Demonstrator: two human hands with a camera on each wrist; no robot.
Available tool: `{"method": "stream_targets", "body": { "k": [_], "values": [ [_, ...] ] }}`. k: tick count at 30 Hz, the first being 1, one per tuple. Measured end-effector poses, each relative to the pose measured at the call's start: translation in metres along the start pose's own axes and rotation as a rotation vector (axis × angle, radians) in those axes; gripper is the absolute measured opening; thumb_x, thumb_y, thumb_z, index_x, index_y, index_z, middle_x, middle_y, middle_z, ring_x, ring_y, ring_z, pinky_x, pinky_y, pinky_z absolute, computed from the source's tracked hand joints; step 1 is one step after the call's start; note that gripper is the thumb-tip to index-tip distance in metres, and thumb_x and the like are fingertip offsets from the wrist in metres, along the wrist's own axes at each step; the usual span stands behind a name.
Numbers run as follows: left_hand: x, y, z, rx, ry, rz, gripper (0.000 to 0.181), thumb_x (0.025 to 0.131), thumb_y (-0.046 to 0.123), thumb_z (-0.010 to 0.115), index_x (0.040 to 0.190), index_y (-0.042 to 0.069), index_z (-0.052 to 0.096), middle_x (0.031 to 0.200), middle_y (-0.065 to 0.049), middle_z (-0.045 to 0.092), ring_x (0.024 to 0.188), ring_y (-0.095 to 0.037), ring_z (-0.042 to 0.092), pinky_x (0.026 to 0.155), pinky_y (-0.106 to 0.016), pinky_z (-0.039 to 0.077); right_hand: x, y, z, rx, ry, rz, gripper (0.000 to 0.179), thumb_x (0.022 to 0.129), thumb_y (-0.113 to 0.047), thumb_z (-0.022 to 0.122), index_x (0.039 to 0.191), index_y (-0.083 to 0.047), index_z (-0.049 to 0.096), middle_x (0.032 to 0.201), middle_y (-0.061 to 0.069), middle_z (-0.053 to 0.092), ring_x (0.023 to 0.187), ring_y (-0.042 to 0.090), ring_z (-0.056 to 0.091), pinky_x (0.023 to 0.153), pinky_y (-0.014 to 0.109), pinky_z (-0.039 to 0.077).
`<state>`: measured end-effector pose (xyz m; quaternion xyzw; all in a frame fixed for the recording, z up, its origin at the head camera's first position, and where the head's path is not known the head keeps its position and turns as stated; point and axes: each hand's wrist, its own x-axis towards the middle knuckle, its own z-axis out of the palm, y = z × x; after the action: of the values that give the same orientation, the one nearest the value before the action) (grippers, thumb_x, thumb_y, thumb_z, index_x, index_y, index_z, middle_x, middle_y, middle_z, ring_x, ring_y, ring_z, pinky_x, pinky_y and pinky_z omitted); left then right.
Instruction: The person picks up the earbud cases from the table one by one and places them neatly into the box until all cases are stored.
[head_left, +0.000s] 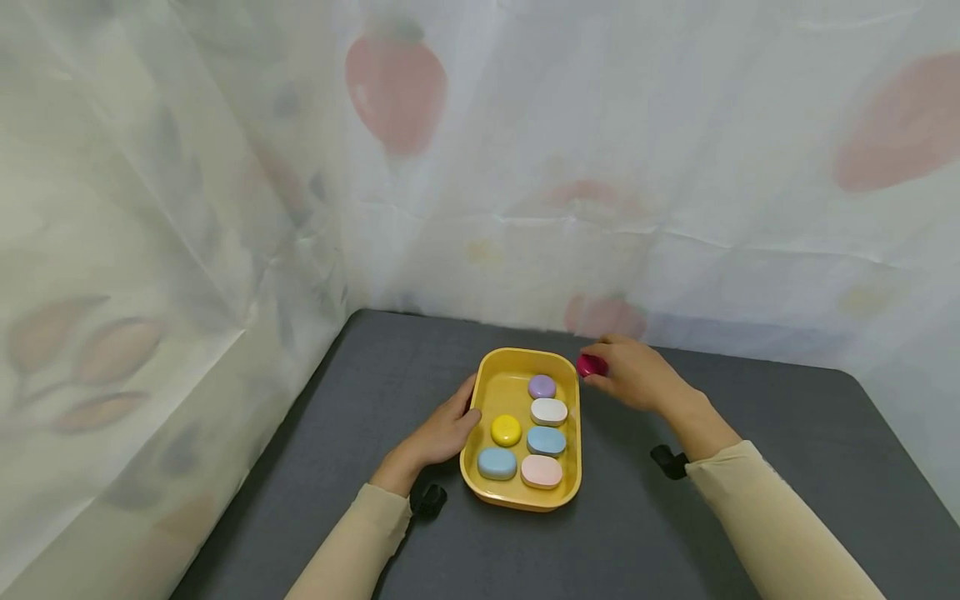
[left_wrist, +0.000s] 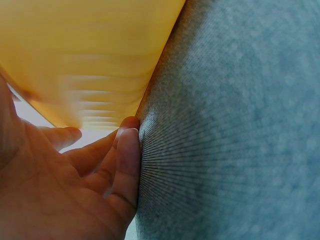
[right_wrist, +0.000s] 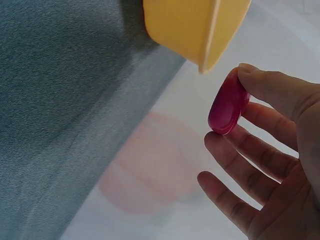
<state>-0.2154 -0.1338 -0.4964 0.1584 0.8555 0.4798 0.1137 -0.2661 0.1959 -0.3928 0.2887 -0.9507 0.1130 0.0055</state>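
A yellow tray (head_left: 487, 492) with rounded corners sits on the dark table. My left hand (head_left: 442, 429) grips its left side, the thumb over the rim and the fingers along the outer wall (left_wrist: 100, 60). Just off the tray's far right corner, my right hand (head_left: 636, 371) pinches a magenta bar of soap (right_wrist: 229, 103) between thumb and fingers, above the table. Inside the tray, a purple soap (head_left: 542, 386), a white soap (head_left: 549, 412), a blue soap (head_left: 546, 441) and a pink soap (head_left: 542, 472) line the right side. A yellow soap (head_left: 506, 430) and another blue soap (head_left: 497, 463) lie left of them.
The grey table (head_left: 615, 533) ends at the back against a white curtain (head_left: 675, 167) printed with fruit. A second stretch of curtain (head_left: 150, 250) hangs along the left. Black wrist cameras are strapped under both sleeves.
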Motion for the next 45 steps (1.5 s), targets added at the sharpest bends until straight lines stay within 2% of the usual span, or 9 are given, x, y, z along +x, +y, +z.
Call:
{"method": "stream_targets", "body": {
  "k": [9, 18, 23, 30, 36, 45],
  "values": [
    [0.001, -0.001, 0.000, 0.000, 0.000, 0.003, 0.065, 0.111, 0.022, 0.037, 0.169, 0.025, 0.007, 0.174, -0.002, 0.016, 0.159, -0.023, 0.023, 0.123, -0.052, 0.028, 0.003, -0.012, -0.005, -0.024, 0.017, -0.049, 0.048, 0.092, -0.030, 0.080, 0.132, -0.005, 0.070, 0.122, 0.015, 0.067, 0.099, 0.027, 0.063, 0.089, 0.046, 0.056],
    [0.002, -0.002, 0.000, 0.008, 0.006, 0.011, 0.065, 0.111, 0.021, 0.037, 0.169, 0.027, 0.008, 0.174, -0.001, 0.017, 0.159, -0.022, 0.022, 0.124, -0.051, 0.027, 0.008, -0.023, -0.006, -0.043, 0.063, -0.118, 0.041, 0.090, -0.025, 0.082, 0.124, -0.004, 0.073, 0.111, 0.012, 0.067, 0.092, 0.024, 0.062, 0.087, 0.043, 0.057],
    [0.001, -0.002, 0.000, 0.003, -0.002, -0.007, 0.065, 0.112, 0.023, 0.038, 0.168, 0.029, 0.007, 0.174, 0.001, 0.016, 0.158, -0.019, 0.021, 0.124, -0.049, 0.028, 0.011, -0.029, -0.004, -0.047, 0.045, -0.121, 0.041, 0.091, -0.026, 0.081, 0.126, -0.005, 0.073, 0.111, 0.011, 0.067, 0.091, 0.023, 0.062, 0.086, 0.041, 0.057],
    [0.000, 0.000, 0.000, -0.013, -0.009, -0.006, 0.065, 0.112, 0.022, 0.038, 0.169, 0.027, 0.007, 0.174, -0.001, 0.015, 0.159, -0.022, 0.022, 0.122, -0.050, 0.030, 0.014, -0.035, 0.000, -0.035, 0.007, -0.107, 0.044, 0.091, -0.026, 0.081, 0.129, -0.005, 0.072, 0.117, 0.013, 0.067, 0.096, 0.026, 0.063, 0.090, 0.044, 0.056],
    [0.001, 0.000, 0.001, -0.020, -0.009, -0.010, 0.064, 0.112, 0.022, 0.037, 0.169, 0.026, 0.008, 0.174, 0.000, 0.014, 0.158, -0.020, 0.021, 0.123, -0.049, 0.029, 0.016, -0.042, 0.005, -0.004, -0.017, -0.098, 0.044, 0.092, -0.027, 0.080, 0.130, -0.007, 0.071, 0.119, 0.012, 0.066, 0.099, 0.026, 0.063, 0.092, 0.044, 0.056],
    [0.001, -0.001, 0.001, -0.011, -0.001, -0.006, 0.064, 0.112, 0.022, 0.038, 0.169, 0.027, 0.008, 0.174, 0.000, 0.015, 0.158, -0.020, 0.022, 0.123, -0.050, 0.030, 0.022, -0.046, 0.017, 0.008, -0.030, -0.133, 0.044, 0.094, -0.026, 0.078, 0.133, -0.008, 0.070, 0.124, 0.012, 0.066, 0.105, 0.027, 0.064, 0.093, 0.046, 0.055]
  ]
}}
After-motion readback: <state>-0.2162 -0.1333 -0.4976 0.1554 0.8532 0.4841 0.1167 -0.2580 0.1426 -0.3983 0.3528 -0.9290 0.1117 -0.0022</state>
